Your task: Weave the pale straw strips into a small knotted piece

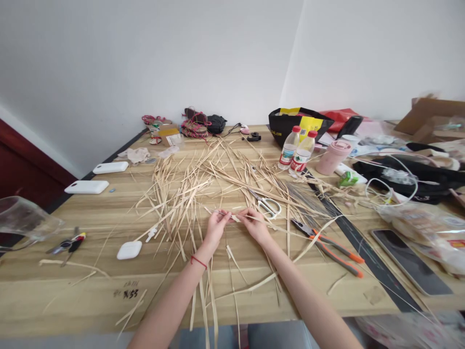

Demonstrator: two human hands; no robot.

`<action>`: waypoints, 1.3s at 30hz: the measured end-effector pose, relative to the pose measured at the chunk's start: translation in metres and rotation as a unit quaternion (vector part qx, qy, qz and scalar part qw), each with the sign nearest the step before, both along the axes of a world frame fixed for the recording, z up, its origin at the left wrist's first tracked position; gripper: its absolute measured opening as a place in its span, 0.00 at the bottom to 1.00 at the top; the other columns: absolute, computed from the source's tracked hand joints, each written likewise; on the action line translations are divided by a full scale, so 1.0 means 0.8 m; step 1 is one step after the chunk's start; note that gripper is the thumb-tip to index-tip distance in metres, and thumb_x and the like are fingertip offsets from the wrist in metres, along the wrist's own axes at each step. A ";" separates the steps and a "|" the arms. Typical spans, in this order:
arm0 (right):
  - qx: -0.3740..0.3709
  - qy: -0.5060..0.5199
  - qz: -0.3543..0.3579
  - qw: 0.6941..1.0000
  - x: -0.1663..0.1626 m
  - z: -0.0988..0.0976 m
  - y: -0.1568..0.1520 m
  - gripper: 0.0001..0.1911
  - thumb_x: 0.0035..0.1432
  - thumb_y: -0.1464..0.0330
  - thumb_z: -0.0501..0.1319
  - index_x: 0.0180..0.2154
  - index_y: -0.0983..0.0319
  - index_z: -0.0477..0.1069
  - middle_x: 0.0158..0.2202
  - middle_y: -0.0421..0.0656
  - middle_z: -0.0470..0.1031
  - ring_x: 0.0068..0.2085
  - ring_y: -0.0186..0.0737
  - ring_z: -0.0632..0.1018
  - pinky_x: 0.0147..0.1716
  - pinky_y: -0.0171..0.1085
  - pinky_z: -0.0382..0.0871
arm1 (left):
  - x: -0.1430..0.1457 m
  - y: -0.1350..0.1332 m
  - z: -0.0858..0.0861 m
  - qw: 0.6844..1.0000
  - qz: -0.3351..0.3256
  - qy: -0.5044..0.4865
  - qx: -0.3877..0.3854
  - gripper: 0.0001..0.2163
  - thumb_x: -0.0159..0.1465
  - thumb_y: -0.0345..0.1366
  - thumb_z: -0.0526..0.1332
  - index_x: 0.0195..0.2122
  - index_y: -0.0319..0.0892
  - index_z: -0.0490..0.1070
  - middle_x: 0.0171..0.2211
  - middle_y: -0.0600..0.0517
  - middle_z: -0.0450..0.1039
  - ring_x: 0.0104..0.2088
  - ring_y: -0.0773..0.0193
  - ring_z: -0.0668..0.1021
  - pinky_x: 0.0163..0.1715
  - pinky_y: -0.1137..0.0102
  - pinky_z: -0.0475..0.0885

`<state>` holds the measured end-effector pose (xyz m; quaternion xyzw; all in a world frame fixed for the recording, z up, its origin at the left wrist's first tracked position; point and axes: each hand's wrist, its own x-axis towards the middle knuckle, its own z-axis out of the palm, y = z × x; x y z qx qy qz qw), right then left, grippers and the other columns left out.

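Note:
Close together above the table, both of my hands pinch a small pale straw strip [235, 218] that spans the gap between the fingertips. My left hand [217, 225], with a red cord on its wrist, is closed on the strip's left part. Fingers of my right hand [255, 226] are closed on its right part. Loose straw strips [181, 194] lie spread around and beyond the hands, some hanging over the front edge. Just past my right hand lie white-handled scissors [269, 207]. Further right rest pliers [327, 247] with orange and grey handles.
Two water bottles [288, 148], a pink cup [333, 156] and a black-yellow bag [298, 123] stand at the back right. A phone [410, 261] lies at the right. On the left are a white earphone case [129, 250], keys [69, 245] and a clear plastic container [27, 220].

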<state>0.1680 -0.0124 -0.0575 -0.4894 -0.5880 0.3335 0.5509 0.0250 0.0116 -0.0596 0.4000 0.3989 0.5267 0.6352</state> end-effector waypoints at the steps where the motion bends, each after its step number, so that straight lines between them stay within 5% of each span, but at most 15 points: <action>1: 0.001 -0.005 -0.005 1.000 0.000 -0.001 0.000 0.07 0.51 0.64 0.60 0.27 0.61 0.70 0.28 0.43 0.74 0.31 0.40 0.74 0.33 0.38 0.68 | 0.001 0.000 0.000 1.000 -0.003 -0.007 -0.002 0.16 0.46 0.37 0.67 0.29 0.40 0.61 0.27 0.54 0.71 0.32 0.63 0.77 0.38 0.63 0.72; 19: -0.009 -0.041 -0.061 0.997 0.005 -0.005 0.005 0.07 0.52 0.64 0.57 0.26 0.60 0.67 0.25 0.41 0.71 0.29 0.39 0.71 0.30 0.37 0.64 | 0.000 0.013 -0.001 0.996 -0.024 0.053 0.073 0.12 0.49 0.38 0.66 0.29 0.40 0.63 0.28 0.51 0.73 0.34 0.61 0.77 0.39 0.64 0.71; 39: -0.031 0.014 -0.022 0.999 0.004 -0.014 0.020 0.06 0.51 0.64 0.58 0.28 0.60 0.68 0.30 0.42 0.74 0.34 0.40 0.75 0.35 0.39 0.68 | -0.005 0.025 -0.009 0.999 -0.017 0.034 0.035 0.14 0.49 0.37 0.66 0.33 0.40 0.65 0.30 0.53 0.70 0.30 0.62 0.77 0.37 0.60 0.74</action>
